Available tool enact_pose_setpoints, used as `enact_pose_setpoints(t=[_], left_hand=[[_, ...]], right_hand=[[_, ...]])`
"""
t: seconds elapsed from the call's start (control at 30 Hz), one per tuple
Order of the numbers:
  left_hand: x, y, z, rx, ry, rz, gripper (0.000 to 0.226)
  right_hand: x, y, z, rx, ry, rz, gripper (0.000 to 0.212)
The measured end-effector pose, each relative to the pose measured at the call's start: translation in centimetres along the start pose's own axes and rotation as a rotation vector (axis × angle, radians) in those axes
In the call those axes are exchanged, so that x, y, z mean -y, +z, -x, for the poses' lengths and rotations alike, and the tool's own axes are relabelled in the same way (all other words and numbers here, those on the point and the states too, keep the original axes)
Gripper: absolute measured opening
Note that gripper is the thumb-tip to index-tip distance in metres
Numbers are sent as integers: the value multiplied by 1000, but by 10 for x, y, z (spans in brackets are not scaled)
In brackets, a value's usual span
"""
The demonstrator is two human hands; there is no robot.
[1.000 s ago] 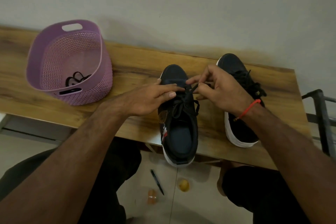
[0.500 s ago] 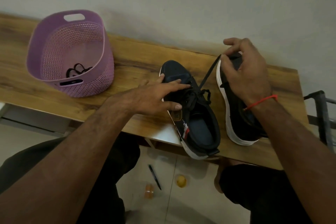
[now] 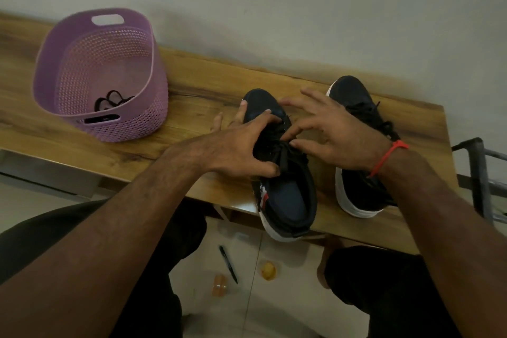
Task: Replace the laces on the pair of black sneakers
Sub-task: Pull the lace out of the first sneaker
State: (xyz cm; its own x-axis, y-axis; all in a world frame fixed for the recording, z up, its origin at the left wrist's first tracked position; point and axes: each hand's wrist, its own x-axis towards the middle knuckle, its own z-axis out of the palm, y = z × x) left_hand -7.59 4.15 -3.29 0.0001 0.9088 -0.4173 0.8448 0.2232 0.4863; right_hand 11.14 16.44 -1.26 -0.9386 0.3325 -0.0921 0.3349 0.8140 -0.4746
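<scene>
Near you, a pen and two small yellowish bits are lying on the floor tiles under the table edge. Your left hand is gripping the left shoe at mid-foot, thumb on its near side, fingers curled over the toe. Your right hand is hovering over the black laces, fingers spread; cannot tell whether forefinger and thumb are pinching lace. The side tag on that shoe is too blurred to read. The right shoe is sitting just beside it, laced. Farther left, the purple basket is holding spare laces.
</scene>
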Motion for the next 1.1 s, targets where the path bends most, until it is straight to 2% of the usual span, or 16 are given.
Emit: enact_pose_setpoints(t=[0.17, 0.27, 0.43, 0.67, 0.77, 0.83, 0.9, 0.93, 1.03, 1.1], left_hand=[[8, -4, 4, 109, -6, -61, 125], [10, -5, 5, 153, -14, -54, 127], [6, -4, 6, 162, -37, -20, 128], [8, 3, 7, 186, -53, -48, 132], [10, 4, 8, 207, -81, -60, 135], [10, 4, 8, 200, -86, -60, 138], [10, 4, 8, 182, -91, -72, 140], [10, 3, 8, 178, -96, -78, 141], [8, 0, 8, 185, -100, -89, 144], [8, -5, 8, 195, -97, -90, 144]], right_hand=[[3, 4, -4, 10, -58, -26, 10], [3, 5, -4, -31, -117, 3, 8], [-2, -2, 1, -67, -115, 68, 18], [-2, -1, 1, -125, -105, 99, 3], [-15, -20, 7, -326, -82, 112, 11], [-28, -39, 15, -476, 9, 103, 16], [-35, -49, 21, -535, 87, 57, 20], [-34, -48, 21, -497, 111, 61, 26], [-16, -27, 13, -251, 139, 114, 45], [-1, -17, 7, -183, 98, 66, 36]])
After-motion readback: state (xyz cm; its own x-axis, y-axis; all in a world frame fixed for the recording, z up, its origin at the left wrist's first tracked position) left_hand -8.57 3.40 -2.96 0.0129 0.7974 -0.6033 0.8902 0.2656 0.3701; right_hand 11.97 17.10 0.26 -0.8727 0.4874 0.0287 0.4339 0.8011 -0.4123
